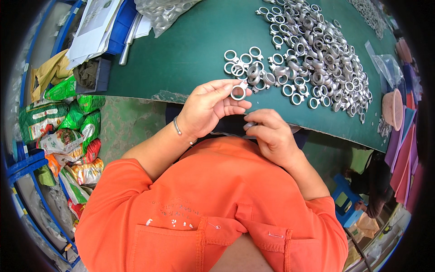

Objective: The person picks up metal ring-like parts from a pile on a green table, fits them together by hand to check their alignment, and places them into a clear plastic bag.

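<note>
Far left: green and red snack packets (68, 131) heaped on floor beside blue rack (27, 163); papers (97, 22) on table's left end; left hand (206, 109), thin bracelet on wrist, fingers curled, thumb and forefinger pinching metal ring (238, 93) just above green table edge (181, 59); right hand (269, 133) just beside, fingers closed on small pale part, mostly hidden; big heap of like metal rings (312, 54) on table beyond; pink bowl (393, 109) far right.

Two bare forearms are raised from the lower edge, bent inward at chest height. The left hand (209, 108) is held palm-up, fingers curled, thumb and fingertips pinched together. The right hand (271, 134) is held just beside it, knuckles up, fingers folded inward.
</note>
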The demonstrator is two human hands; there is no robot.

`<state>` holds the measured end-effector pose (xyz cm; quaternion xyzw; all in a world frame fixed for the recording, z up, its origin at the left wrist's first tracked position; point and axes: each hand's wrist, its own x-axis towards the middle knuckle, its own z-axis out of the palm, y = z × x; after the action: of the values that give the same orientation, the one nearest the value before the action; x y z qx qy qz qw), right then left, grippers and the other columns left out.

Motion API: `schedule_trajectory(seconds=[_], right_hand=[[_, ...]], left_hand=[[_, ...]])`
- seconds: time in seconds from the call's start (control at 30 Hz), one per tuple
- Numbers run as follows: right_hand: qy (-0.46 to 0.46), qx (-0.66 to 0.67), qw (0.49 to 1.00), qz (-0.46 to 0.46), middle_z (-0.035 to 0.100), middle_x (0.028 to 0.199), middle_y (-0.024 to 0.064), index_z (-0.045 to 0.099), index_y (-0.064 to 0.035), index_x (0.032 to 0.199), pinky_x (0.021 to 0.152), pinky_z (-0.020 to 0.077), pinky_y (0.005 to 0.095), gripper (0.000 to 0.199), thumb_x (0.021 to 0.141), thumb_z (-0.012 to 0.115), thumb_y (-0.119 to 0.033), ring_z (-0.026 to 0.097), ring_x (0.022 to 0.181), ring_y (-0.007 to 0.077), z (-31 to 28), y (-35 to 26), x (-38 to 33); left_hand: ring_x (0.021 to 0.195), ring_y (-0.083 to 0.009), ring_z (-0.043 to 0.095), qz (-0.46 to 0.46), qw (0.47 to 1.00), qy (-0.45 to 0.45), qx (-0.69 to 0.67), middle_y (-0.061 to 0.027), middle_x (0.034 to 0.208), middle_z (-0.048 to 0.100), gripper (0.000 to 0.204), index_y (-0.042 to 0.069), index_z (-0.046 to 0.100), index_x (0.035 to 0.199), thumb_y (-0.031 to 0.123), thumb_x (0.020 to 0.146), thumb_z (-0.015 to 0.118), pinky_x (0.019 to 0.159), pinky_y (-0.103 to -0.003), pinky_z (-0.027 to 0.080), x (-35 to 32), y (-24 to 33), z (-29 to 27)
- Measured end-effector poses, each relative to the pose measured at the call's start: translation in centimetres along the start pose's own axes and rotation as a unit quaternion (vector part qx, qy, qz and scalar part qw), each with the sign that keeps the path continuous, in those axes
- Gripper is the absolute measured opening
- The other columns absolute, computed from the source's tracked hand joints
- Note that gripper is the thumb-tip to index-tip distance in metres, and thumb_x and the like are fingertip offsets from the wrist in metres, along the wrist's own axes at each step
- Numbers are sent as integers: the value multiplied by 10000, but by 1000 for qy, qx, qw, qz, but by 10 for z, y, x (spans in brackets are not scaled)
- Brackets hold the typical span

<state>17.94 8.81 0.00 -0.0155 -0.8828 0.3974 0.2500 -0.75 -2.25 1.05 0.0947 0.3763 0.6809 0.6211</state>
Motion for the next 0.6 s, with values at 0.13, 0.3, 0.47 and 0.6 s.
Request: schedule_trajectory(seconds=[0.13, 0.3, 0.47, 0.6], right_hand=[[116, -143, 981, 65, 591, 994, 139, 638, -15, 1004, 750, 494, 392, 277, 740, 641, 69, 586, 882, 327, -9, 8, 18], [147, -207, 960, 121, 556, 992, 144, 629, -19, 946, 736, 477, 398, 199, 779, 733, -54, 561, 861, 325, -3, 25, 31], [133, -186, 970, 84, 568, 933, 127, 619, -13, 819, 710, 476, 388, 170, 751, 765, -63, 553, 825, 305, -3, 25, 23], [168, -66, 972, 151, 629, 978, 116, 622, -10, 912, 709, 505, 303, 132, 816, 712, 7, 622, 840, 238, -4, 19, 13]], left_hand=[[988, -303, 681, 11, 1000, -10, 6, -251, 1161, 628, 285, -40, 550, 1218, 136, 1022, 441, 839, -351, 586, -1, 0, 1], [1035, -340, 663, 12, 999, -35, -30, -270, 1173, 617, 265, -38, 552, 1207, 119, 1010, 470, 877, -370, 578, -1, 0, 3], [1121, -373, 616, 22, 993, -79, -84, -289, 1215, 586, 266, -49, 549, 1204, 108, 993, 502, 945, -395, 549, -1, -2, -3], [1148, -382, 599, 27, 989, -104, -102, -294, 1229, 576, 268, -56, 554, 1198, 100, 983, 519, 965, -406, 537, 1, -3, -6]])
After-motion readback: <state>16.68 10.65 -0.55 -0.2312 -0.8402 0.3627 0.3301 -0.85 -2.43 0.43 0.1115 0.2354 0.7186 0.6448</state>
